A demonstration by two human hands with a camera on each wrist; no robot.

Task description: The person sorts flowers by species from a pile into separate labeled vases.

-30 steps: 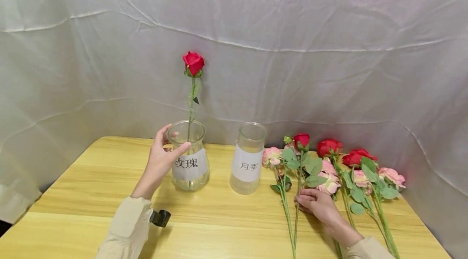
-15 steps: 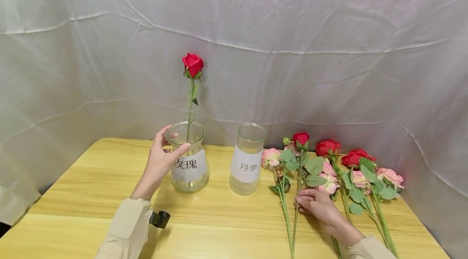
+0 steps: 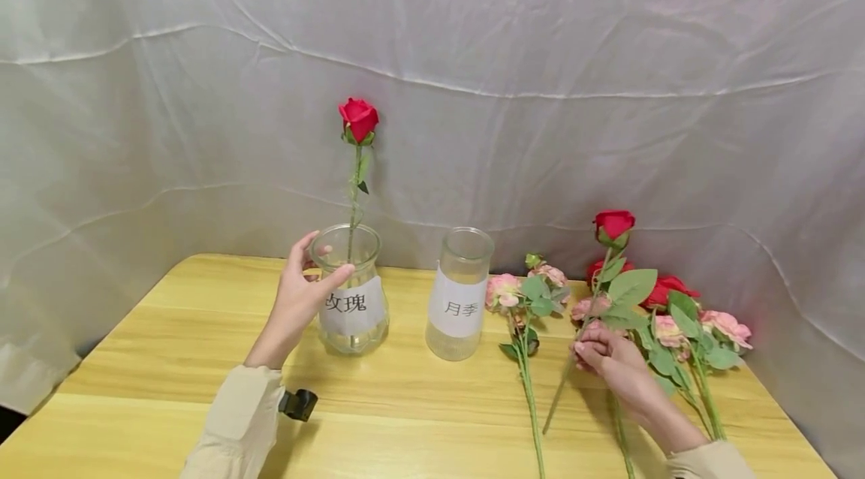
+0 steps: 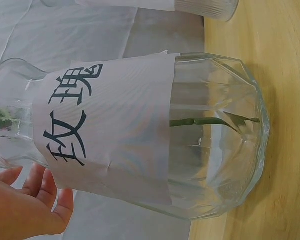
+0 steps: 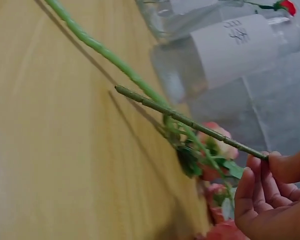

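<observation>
My left hand point(image 3: 304, 287) holds the wide glass vase point(image 3: 372, 332) at its neck, thumb in front and fingers behind. A paper label with Chinese characters wraps this vase. One red rose point(image 3: 358, 118) stands upright in it, its stem end point(image 4: 205, 121) showing through the glass in the left wrist view. Between thumb and fingers, my right hand point(image 3: 618, 370) pinches the stem of another red rose point(image 3: 613, 227), tilted over the flowers at the right. Its lower stem point(image 5: 190, 122) points free of the hand, above the wooden table, in the right wrist view.
A narrower labelled glass vase point(image 3: 466, 246) stands right of the wide one, with no flower in it. Pink flowers point(image 3: 503, 290) on a green stem lie beside it. Further right lie more pink flowers point(image 3: 726, 329) and red blooms point(image 3: 669, 290). Grey cloth point(image 3: 432, 126) hangs behind the table point(image 3: 405, 419).
My right hand has lifted the red rose off the pink flowers and moved it right, its stem now tilted. The left hand stays on the wide vase.
</observation>
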